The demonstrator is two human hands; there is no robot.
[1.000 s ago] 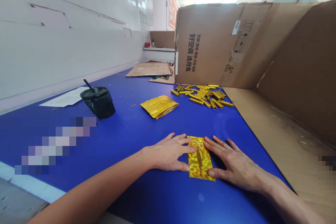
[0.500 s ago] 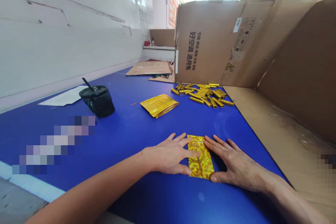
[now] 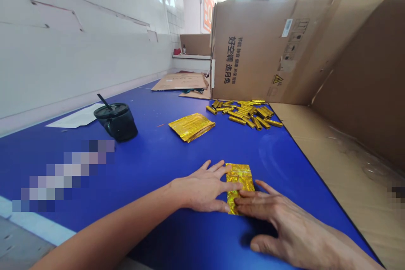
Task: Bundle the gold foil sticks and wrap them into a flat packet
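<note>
A folded piece of shiny gold foil paper point(image 3: 239, 170) lies flat on the blue table between my hands. My left hand point(image 3: 205, 187) is spread, its fingertips resting on the paper's left side. My right hand point(image 3: 272, 215) lies across the lower right part of the paper with fingers stretched out and thumb apart, hiding that corner. Farther off lies a stack of gold foil sheets point(image 3: 191, 126). To its right is a loose pile of small rolled or folded gold foil tubes point(image 3: 247, 112).
A dark lidded mug point(image 3: 118, 124) with a handle sticking up stands at left, beside a white paper sheet point(image 3: 76, 117). A big cardboard box point(image 3: 259, 50) stands behind the pile. Flat cardboard point(image 3: 180, 82) lies at the back. The table's right edge borders more cardboard point(image 3: 316, 143).
My right hand has moved from the paper's right edge down and inward onto its lower part. My left hand has stayed in place.
</note>
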